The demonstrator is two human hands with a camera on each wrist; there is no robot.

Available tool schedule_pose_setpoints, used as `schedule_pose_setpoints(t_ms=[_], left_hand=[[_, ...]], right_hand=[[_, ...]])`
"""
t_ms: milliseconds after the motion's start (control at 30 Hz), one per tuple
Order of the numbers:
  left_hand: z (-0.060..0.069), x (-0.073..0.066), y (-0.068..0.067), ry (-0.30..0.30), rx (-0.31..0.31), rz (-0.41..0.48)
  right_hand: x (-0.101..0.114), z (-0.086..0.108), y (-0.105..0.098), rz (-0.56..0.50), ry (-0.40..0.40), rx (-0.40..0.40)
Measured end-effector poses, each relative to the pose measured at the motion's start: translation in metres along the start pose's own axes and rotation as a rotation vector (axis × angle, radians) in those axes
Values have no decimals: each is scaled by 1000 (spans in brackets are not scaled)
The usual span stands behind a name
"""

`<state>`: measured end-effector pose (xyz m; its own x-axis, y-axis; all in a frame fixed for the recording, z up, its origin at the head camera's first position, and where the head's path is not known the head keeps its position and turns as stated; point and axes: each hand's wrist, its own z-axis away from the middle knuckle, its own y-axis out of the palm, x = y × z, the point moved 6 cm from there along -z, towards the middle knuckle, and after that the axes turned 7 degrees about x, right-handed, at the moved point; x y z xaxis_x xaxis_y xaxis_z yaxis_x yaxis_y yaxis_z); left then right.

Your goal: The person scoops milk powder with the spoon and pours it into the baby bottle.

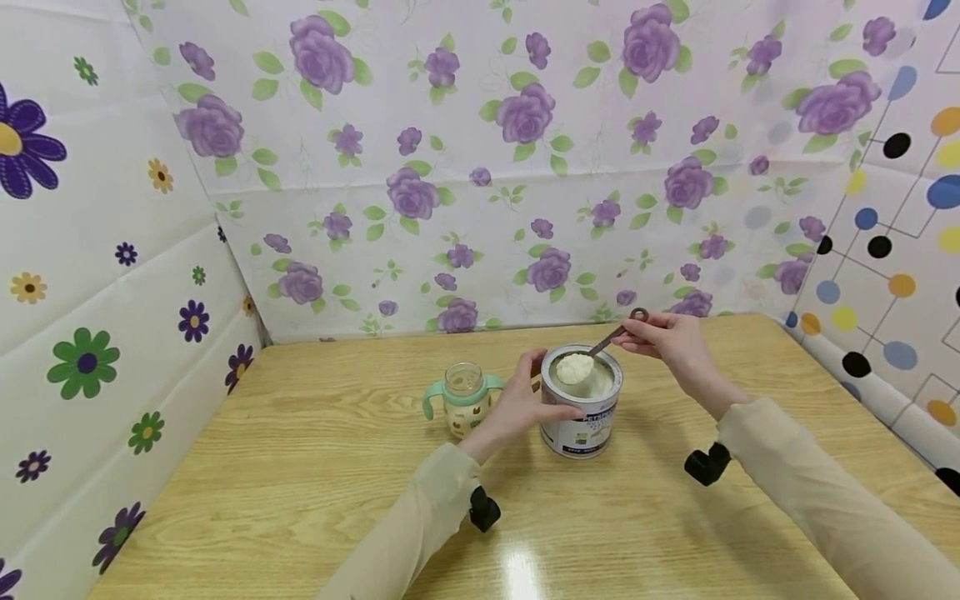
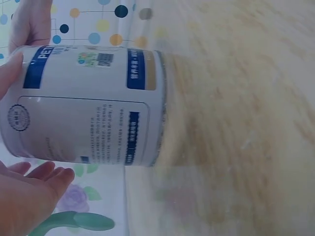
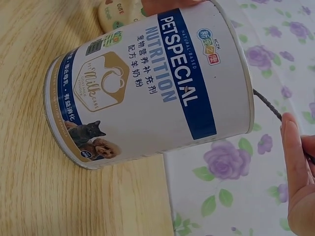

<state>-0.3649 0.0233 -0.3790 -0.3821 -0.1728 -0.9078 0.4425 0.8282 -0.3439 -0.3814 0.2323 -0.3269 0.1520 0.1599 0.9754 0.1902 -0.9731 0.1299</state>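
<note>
A white milk powder can [image 1: 583, 435] stands uncovered on the table, its blue label band [image 3: 183, 73] facing the right wrist camera. My left hand [image 1: 517, 407] holds the can's left side, with the thumb across the front and the fingers towards the back. My right hand [image 1: 675, 346] pinches the upper handle of a dark spoon [image 1: 610, 340]. A heap of pale powder [image 1: 575, 367] fills the spoon's bowl, which is over the can's opening. Just left of the can is a baby bottle [image 1: 461, 408] with green handles and an uncovered mouth, partly hidden by my left hand.
The wooden table [image 1: 300, 467] reaches back to a floral cloth wall [image 1: 480, 208]. Patterned sheets also hang at the left and right sides. A black wrist camera mount sits below each of my wrists.
</note>
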Motion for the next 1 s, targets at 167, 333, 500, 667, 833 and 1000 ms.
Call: schedule_pose_setpoints(t_ms=[167, 333, 500, 667, 833, 1000], left_hand=[[3, -8, -8, -10, -35, -19], [8, -24, -19, 42, -41, -30], [10, -39, -33, 94, -51, -21], [13, -46, -47, 122, -75, -24], [19, -49, -62, 148, -95, -22], [25, -48, -79, 158, -123, -35]], right_hand=[[1, 0, 0, -9, 18, -16], [1, 1, 0, -70, 53, -30], [4, 0, 0, -126, 55, -50], [6, -1, 0, -190, 42, -42], [8, -2, 5, -245, 47, -41], [13, -6, 14, -260, 56, -59]])
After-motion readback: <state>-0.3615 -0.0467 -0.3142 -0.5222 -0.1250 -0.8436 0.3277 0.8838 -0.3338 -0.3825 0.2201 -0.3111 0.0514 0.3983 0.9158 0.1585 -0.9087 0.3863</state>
